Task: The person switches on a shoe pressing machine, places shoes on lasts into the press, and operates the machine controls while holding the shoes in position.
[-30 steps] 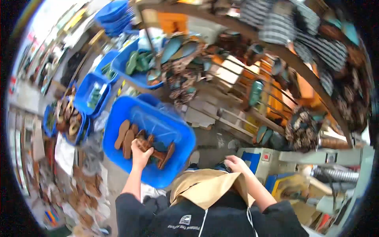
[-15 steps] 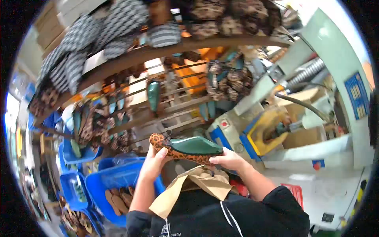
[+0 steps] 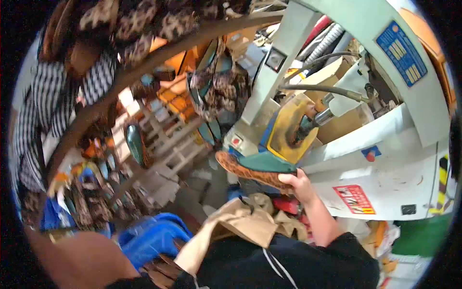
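My right hand (image 3: 298, 185) grips the heel end of a leopard-print shoe upper (image 3: 257, 178) on a dark green last (image 3: 269, 163). The shoe lies nearly level, toe to the left, in front of the machine's yellow-framed opening (image 3: 288, 132). I cannot tell whether it touches the machine. My left forearm (image 3: 86, 257) is large and blurred at the lower left, close to the camera, and its hand is outside the view.
The pale green machine (image 3: 370, 168) fills the right side, with a hose (image 3: 327, 88) across it. A curved rack bar (image 3: 96, 108) and checked uppers (image 3: 48, 96) stand at the left. A blue basket (image 3: 154, 236) is below. Leopard-print uppers (image 3: 221, 91) hang behind.
My view has turned right, towards the machine. My left hand has let go of the shoe and left the view. The shoe, picked from the blue basket earlier, is now in my right hand alone.
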`<state>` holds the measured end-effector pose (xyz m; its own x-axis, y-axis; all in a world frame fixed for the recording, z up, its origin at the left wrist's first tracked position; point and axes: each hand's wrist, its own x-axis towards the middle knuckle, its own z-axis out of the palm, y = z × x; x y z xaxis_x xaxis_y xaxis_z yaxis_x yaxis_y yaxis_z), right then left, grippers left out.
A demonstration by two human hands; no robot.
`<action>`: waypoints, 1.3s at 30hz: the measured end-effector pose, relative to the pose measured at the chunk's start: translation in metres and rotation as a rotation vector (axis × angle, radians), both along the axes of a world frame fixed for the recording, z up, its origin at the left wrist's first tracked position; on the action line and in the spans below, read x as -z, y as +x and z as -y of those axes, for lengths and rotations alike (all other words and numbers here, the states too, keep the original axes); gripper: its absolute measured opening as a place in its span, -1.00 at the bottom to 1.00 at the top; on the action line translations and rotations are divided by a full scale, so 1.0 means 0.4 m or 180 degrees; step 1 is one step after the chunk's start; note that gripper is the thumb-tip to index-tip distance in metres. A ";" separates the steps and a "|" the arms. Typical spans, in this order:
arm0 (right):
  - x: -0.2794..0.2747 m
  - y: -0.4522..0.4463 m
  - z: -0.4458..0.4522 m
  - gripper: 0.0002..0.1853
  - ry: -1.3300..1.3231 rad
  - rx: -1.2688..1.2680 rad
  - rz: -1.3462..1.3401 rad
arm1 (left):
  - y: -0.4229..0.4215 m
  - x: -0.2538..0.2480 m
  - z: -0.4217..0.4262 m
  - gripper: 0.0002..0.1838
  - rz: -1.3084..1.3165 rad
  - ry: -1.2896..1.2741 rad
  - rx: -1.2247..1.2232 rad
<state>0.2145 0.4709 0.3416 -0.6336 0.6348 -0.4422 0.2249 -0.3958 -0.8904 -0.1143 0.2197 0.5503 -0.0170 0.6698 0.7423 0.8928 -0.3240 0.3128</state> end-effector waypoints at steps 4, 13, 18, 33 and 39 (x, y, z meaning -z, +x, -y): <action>0.000 0.004 -0.003 -0.62 0.0380 -0.0066 0.0126 | -0.001 0.011 -0.031 -0.46 -0.0075 0.0148 -0.0059; -0.049 0.091 -0.062 -0.50 0.0776 0.0008 0.0643 | 0.019 0.002 -0.146 -0.45 -0.0121 0.0625 -0.0091; -0.267 0.165 -0.123 -0.42 0.1974 -0.0320 0.2125 | 0.034 0.000 -0.242 -0.45 -0.0052 0.0939 -0.0075; -0.146 0.155 -0.154 -0.36 0.2060 0.0062 0.3061 | 0.211 0.690 -0.610 -0.58 0.1039 -0.2643 0.1525; -0.134 0.114 -0.182 -0.37 0.2206 -0.0094 0.3006 | 0.320 0.911 -0.682 -0.37 0.1074 -0.2753 0.1176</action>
<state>0.2600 0.5438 0.3954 -0.2570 0.9153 -0.3101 0.9132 0.1250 -0.3879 0.0137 0.4924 0.1860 0.1815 0.9834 -0.0085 0.6030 -0.1045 0.7909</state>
